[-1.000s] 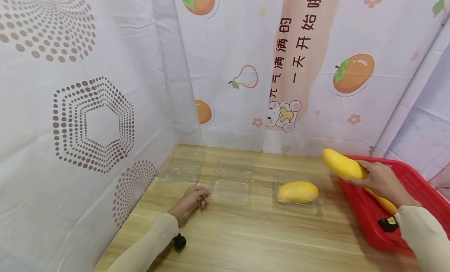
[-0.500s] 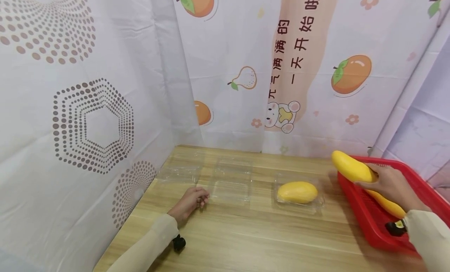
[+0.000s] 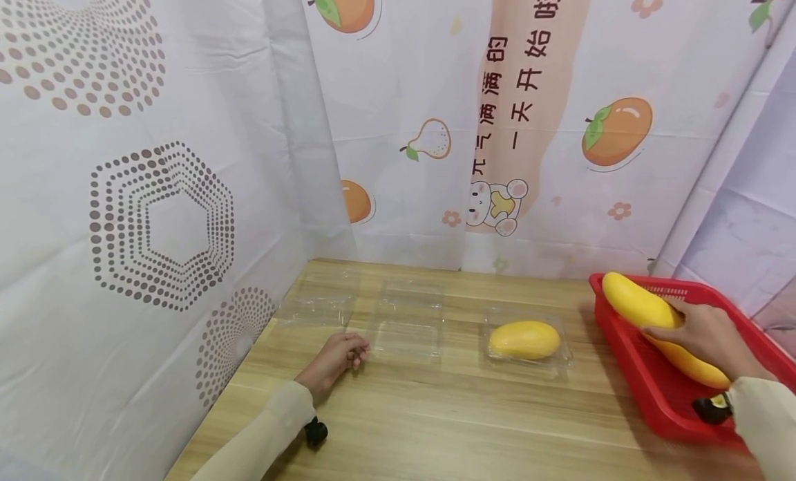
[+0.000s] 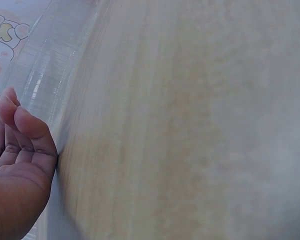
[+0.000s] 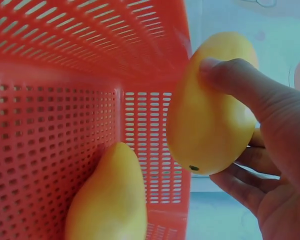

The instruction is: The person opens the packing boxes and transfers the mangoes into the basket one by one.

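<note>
My right hand (image 3: 709, 332) grips a yellow mango (image 3: 640, 301), thumb on one side and fingers round the other. It is held over the left rim of the red basket (image 3: 640, 398). In the right wrist view a second mango (image 5: 110, 200) lies inside that basket, lower than the held one. My left hand (image 3: 336, 360) rests on the table with its fingers loosely curled and nothing in them. Just beyond its fingertips lies a clear plastic box (image 3: 407, 338) with its lid folded back. Another mango (image 3: 525, 340) sits in the clear box (image 3: 562, 360) on the right.
A third clear box (image 3: 317, 308) stands at the back left of the wooden table (image 3: 448, 426). Printed curtains (image 3: 385, 73) hang along the left and back sides. The basket's slotted walls rise at the table's right.
My right hand has shifted right and slightly down with the mango, further over the basket. My left hand and the boxes stay in place.
</note>
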Motion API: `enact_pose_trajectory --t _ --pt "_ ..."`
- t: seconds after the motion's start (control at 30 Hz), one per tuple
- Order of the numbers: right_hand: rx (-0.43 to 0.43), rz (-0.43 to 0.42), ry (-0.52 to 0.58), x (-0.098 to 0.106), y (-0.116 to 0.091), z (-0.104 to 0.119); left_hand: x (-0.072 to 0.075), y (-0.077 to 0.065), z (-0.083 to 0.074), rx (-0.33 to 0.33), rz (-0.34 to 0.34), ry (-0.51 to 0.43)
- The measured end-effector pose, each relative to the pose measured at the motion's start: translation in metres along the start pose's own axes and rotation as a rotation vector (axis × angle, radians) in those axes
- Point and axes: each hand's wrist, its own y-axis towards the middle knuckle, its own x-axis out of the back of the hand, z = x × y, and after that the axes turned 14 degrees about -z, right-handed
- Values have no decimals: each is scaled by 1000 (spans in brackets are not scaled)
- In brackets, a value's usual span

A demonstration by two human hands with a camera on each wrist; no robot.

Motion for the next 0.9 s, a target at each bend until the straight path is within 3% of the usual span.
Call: enact_pose_trajectory --t 0.9 --pt "-91 251 -14 -6 -6 -23 4 1 2 4 4 10"
